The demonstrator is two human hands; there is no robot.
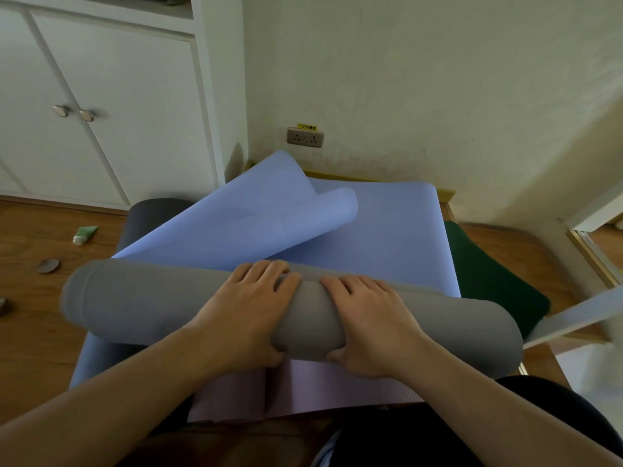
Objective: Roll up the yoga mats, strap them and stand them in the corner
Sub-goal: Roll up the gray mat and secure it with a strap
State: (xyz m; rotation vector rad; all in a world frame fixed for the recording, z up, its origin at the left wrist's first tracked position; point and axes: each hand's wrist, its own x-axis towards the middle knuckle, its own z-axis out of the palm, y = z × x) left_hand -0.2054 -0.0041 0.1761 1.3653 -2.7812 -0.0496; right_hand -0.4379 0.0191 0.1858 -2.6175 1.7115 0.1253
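Gripping hands [303, 315] hiding grey roll's [135, 301] middle

The rolled grey foam mat [151, 298] looks matt and smooth; the periwinkle mat [387, 230] finely textured; the wood floor [30, 332] semi-glossy.

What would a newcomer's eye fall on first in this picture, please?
First, the grey roll lying across the middle, gripped by the left hand and right hand side by side. Behind it lies the blue mat, with a loose blue sheet curling up on it toward the wall. A green mat shows at the right, beside the blue one.
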